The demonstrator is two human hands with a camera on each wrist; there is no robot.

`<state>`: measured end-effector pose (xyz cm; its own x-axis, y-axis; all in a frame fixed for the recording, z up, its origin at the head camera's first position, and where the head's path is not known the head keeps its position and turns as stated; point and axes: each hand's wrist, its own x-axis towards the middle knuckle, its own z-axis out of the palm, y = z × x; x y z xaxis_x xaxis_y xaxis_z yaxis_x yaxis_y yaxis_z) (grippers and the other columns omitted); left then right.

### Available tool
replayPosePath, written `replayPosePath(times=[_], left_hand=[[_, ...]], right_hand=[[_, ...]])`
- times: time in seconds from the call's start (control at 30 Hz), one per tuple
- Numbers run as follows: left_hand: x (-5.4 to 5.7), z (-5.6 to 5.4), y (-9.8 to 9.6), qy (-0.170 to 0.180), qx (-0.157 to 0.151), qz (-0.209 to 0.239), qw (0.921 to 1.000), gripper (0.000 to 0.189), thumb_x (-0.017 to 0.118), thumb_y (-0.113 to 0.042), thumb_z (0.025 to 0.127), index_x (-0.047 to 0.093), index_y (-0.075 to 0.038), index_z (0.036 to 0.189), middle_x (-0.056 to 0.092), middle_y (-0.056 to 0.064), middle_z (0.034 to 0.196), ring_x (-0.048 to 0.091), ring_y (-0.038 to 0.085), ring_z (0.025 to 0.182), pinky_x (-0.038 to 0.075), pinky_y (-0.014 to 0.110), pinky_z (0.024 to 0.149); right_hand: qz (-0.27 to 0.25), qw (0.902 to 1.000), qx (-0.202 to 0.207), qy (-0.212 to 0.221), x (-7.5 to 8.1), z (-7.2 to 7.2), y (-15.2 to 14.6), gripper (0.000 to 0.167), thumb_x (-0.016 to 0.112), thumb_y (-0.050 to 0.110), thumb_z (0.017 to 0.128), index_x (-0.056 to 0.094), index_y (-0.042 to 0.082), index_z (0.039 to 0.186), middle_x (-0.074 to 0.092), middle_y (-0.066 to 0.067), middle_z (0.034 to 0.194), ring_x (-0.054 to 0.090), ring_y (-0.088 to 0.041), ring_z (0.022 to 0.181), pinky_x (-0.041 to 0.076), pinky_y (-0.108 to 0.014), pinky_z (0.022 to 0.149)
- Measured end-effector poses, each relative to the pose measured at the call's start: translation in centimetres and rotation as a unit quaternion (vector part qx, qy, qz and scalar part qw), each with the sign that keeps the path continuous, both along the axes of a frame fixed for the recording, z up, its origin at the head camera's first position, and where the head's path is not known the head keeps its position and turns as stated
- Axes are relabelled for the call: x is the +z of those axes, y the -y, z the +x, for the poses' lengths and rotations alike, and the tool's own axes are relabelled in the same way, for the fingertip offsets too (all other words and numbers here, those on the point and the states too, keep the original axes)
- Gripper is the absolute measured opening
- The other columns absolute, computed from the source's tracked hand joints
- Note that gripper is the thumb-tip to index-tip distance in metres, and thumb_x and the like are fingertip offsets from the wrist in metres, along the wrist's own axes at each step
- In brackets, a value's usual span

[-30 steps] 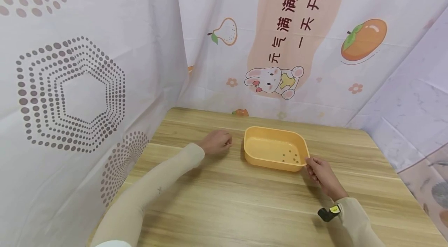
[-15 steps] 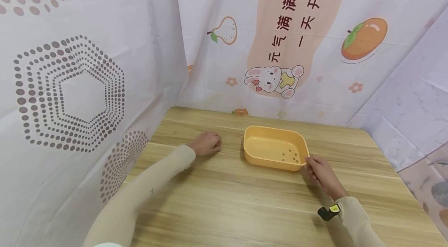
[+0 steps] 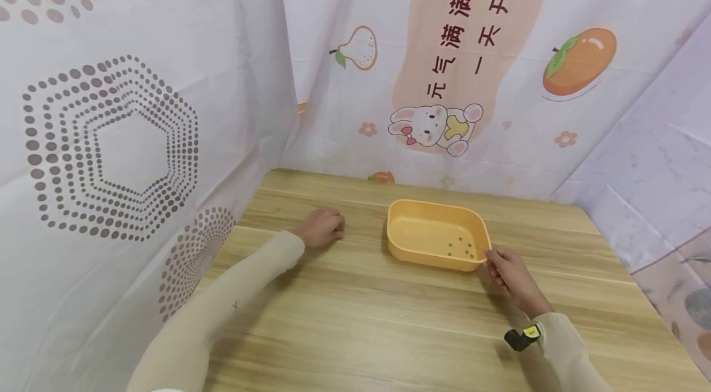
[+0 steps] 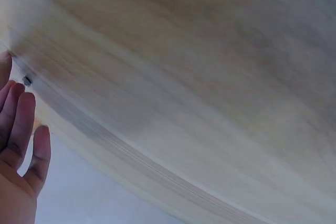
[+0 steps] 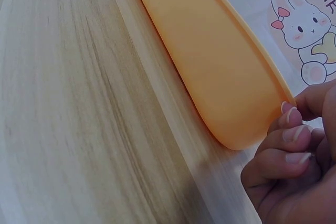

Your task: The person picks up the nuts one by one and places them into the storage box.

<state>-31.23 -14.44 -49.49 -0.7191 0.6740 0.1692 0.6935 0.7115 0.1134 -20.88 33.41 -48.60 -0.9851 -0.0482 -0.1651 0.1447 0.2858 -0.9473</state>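
Observation:
A yellow-orange plastic tray (image 3: 416,234) stands on the wooden table, with several tiny round metallic pieces (image 3: 460,250) in its right part. At its near right corner my right hand (image 3: 513,281) pinches the rim between thumb and curled forefinger; the right wrist view shows this grip on the tray wall (image 5: 210,61). Left of the tray, apart from it, my left hand (image 3: 320,228) is low over the table. In the left wrist view its fingers (image 4: 25,116) are loosely bent, and a small dark nut-like piece (image 4: 27,81) shows right at the fingertips. The head view hides that piece.
The wooden table (image 3: 378,324) runs up to a printed cloth (image 3: 344,133) at the back. Another patterned cloth (image 3: 133,268) hangs along the left side. A small black device (image 3: 521,339) with a yellow label is worn on the right wrist.
My left hand has moved left, away from the tray, and slowed down. My right hand and the tray have stayed where they were.

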Motion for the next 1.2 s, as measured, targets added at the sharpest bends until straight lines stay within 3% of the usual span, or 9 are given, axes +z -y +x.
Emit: replayPosePath(times=[0.27,0.67,0.93,1.2], left_hand=[[0.0,0.1,0.5,-0.009,0.027,-0.013,0.9995,0.013,0.078,-0.022,0.093,0.073,-0.011,0.094,0.067,-0.001,0.091,0.064,0.014,0.082,0.055,0.031,0.076],[0.8,0.5,0.5,0.012,0.056,-0.031,0.9979,0.015,0.075,-0.022,0.095,0.072,-0.007,0.095,0.069,0.002,0.091,0.067,0.018,0.084,0.057,0.032,0.078],[0.8,0.5,0.5,0.019,0.057,-0.034,0.9976,0.013,0.075,-0.019,0.095,0.073,-0.006,0.095,0.07,0.002,0.091,0.068,0.019,0.086,0.058,0.033,0.08],[1.3,0.5,0.3,0.051,0.065,-0.036,0.996,0.008,0.075,-0.013,0.095,0.073,-0.005,0.094,0.069,0.003,0.091,0.066,0.018,0.086,0.057,0.033,0.081]], right_hand=[[0.0,1.0,0.0,-0.004,-0.3,0.0,0.0,0.04,0.049,0.034,0.11,0.051,0.003,0.085,0.045,0.002,0.068,0.04,-0.007,0.052,0.035,-0.021,0.046],[-0.004,1.0,-0.003,-0.005,-0.5,-0.1,-0.1,0.038,0.049,0.031,0.11,0.051,0.005,0.083,0.045,0.003,0.068,0.039,-0.006,0.052,0.035,-0.02,0.046],[0.002,1.0,-0.006,-0.004,-0.3,0.0,0.0,0.041,0.05,0.033,0.11,0.051,-0.001,0.087,0.046,0.002,0.068,0.04,-0.007,0.053,0.035,-0.021,0.046],[-0.001,0.9999,-0.012,0.002,-0.2,0.0,0.1,0.041,0.05,0.033,0.11,0.052,-0.002,0.089,0.046,0.002,0.069,0.04,-0.007,0.053,0.035,-0.021,0.047]])
